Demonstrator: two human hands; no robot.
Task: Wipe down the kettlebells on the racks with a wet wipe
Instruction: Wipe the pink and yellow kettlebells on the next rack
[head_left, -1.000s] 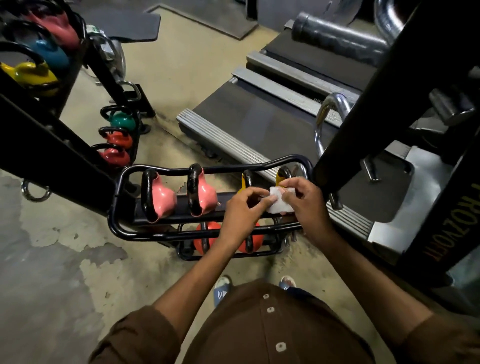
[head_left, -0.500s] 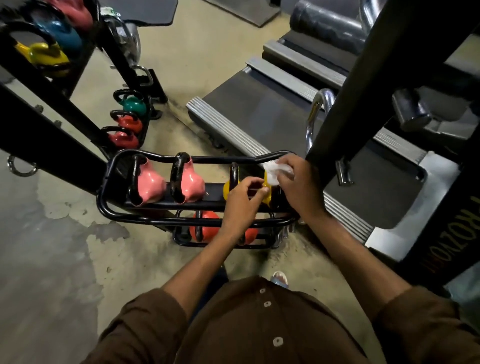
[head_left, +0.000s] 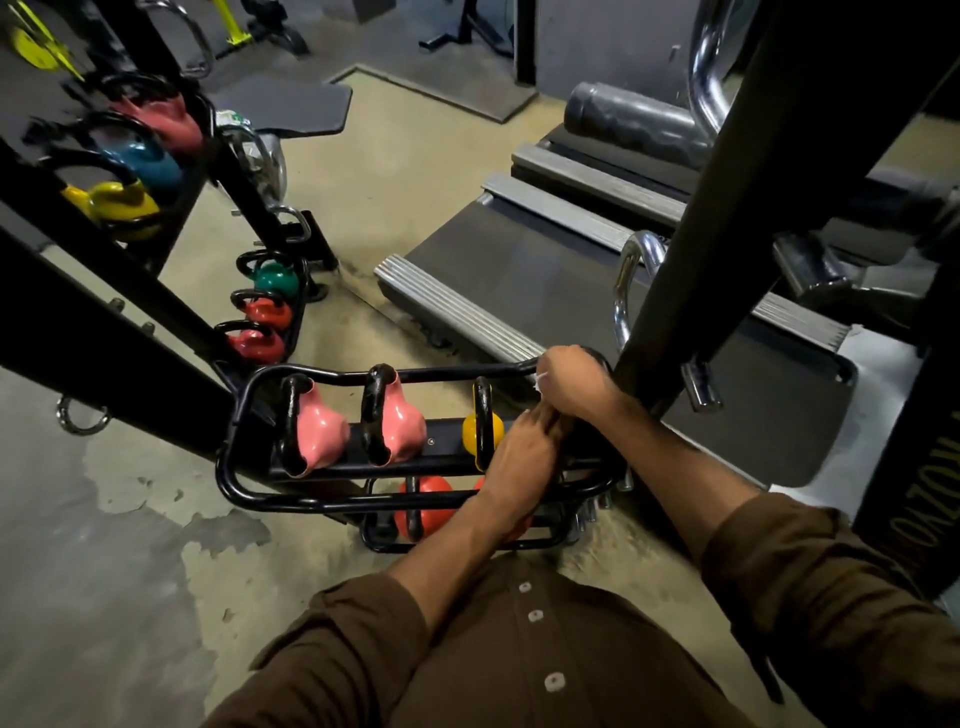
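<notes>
1. The right hand (head_left: 571, 382) is curled around the wipe (head_left: 540, 382). Only a white bit shows.
2. The left hand (head_left: 522, 449) reaches in under it. I cannot tell if it grips anything.
3. The yellow kettlebell (head_left: 469, 434) sits just left of both hands on the rack (head_left: 311, 503). Its handle runs near to far. The left hand is nearer.

Gold letters (head_left: 935, 499) run lengthwise down a black post (head_left: 893, 467) at the right edge. Only "OZO" can be read, the rest being cut off. A tiny round mark (head_left: 430, 441) on the rack (head_left: 311, 501) shelf is unreadable.
</notes>
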